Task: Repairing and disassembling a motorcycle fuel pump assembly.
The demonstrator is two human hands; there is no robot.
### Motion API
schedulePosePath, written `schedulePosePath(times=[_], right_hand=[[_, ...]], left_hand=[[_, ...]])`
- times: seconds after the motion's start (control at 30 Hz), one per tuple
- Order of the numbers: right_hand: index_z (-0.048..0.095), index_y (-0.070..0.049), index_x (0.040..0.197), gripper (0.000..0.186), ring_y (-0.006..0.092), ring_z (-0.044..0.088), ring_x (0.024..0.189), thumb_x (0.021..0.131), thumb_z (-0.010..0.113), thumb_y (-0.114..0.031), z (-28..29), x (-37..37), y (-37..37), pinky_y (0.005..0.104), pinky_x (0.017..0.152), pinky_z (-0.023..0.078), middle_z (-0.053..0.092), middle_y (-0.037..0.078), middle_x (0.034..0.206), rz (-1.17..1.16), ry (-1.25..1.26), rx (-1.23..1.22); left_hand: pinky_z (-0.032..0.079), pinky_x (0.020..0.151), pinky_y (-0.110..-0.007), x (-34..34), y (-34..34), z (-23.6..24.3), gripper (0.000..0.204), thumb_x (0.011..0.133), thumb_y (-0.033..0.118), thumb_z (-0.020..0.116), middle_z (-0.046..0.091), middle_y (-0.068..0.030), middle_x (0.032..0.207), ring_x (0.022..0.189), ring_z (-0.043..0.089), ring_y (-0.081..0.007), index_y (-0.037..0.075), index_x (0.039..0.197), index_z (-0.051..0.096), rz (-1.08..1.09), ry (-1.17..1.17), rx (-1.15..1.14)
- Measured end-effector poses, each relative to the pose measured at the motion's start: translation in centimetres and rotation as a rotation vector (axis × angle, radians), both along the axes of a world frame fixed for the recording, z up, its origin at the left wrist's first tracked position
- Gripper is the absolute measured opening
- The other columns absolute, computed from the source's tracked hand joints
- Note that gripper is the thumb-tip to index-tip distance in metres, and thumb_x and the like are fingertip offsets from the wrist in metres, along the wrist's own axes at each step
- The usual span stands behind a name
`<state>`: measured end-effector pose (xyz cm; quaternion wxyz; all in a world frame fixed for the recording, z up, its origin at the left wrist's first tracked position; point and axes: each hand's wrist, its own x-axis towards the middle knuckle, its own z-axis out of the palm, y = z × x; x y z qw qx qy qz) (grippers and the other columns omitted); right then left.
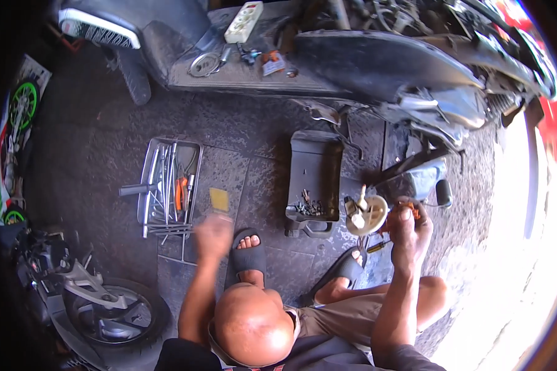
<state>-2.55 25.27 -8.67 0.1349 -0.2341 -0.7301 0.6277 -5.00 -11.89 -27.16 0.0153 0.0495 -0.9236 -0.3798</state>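
My right hand (408, 232) is closed round an orange part (413, 211); a round cream plastic part (373, 216) with fittings sits beside its fingers on the left. A yellow-handled tool (377, 246) is below them. My left hand (213, 236), smeared by motion, is at the right end of some metal tools (173, 229), just below a flat yellow square (220, 199); its grip is unclear. A metal tray (199, 154) of wrenches and orange pliers (181, 194) lies to the left. A black plastic container (315, 145) with small hardware (310, 204) stands between the hands.
A scooter (384, 62) spans the top, with a power strip (244, 21) and loose parts (205, 65) on its footboard. Another wheel (114, 315) is at lower left, a green-wheeled vehicle (21, 105) at far left. My sandalled feet (249, 263) rest on dark tiles (229, 167).
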Motion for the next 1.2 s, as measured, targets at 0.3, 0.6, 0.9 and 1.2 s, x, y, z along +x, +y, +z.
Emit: schedulePosePath(times=[0.3, 0.6, 0.9, 1.2], right_hand=[[0.065, 0.005, 0.099, 0.029, 0.0122, 0.064, 0.071, 0.091, 0.072, -0.022, 0.2, 3.4, 2.2, 0.0292, 0.065, 0.053, 0.067, 0.006, 0.078, 0.011, 0.098, -0.198], [0.069, 0.009, 0.099, 0.06, 0.0183, 0.07, 0.077, 0.082, 0.078, -0.048, 2.3, 4.5, 1.8, 0.033, 0.071, 0.055, 0.072, 0.016, 0.083, -0.087, -0.011, 0.001], [0.069, 0.01, 0.103, 0.07, 0.0318, 0.073, 0.086, 0.081, 0.076, -0.055, 4.2, 3.1, 0.4, 0.0386, 0.076, 0.056, 0.072, 0.025, 0.094, -0.076, 0.133, -0.021], [0.07, 0.006, 0.1, 0.064, 0.0366, 0.07, 0.09, 0.078, 0.078, -0.054, 2.6, 4.6, 2.5, 0.0425, 0.079, 0.055, 0.069, 0.023, 0.095, -0.246, 0.064, 0.166]], left_hand=[[0.056, 0.064, -0.052, 6.3, 12.7, -11.0, 0.032, 0.091, 0.036, 0.058, 0.07, -0.0212, 0.077, 0.07, 0.069, -0.0409, 0.007, 0.086, 0.071, -1.235, -0.293, -0.265], [0.054, 0.081, -0.033, -6.2, 14.2, 7.3, 0.047, 0.1, 0.045, 0.054, 0.075, -0.0081, 0.087, 0.086, 0.07, -0.017, 0.001, 0.109, 0.07, -0.976, -0.475, -0.096], [0.047, 0.101, -0.044, -4.9, 20.9, 22.2, 0.059, 0.099, 0.056, 0.047, 0.066, -0.0103, 0.115, 0.109, 0.063, -0.024, 0.006, 0.129, 0.056, -0.655, -0.763, 0.986], [0.049, 0.096, -0.046, -1.3, 27.4, 16.4, 0.053, 0.09, 0.054, 0.059, 0.067, -0.0134, 0.109, 0.101, 0.063, -0.0287, 0.005, 0.11, 0.066, -0.309, -0.658, 1.412]])
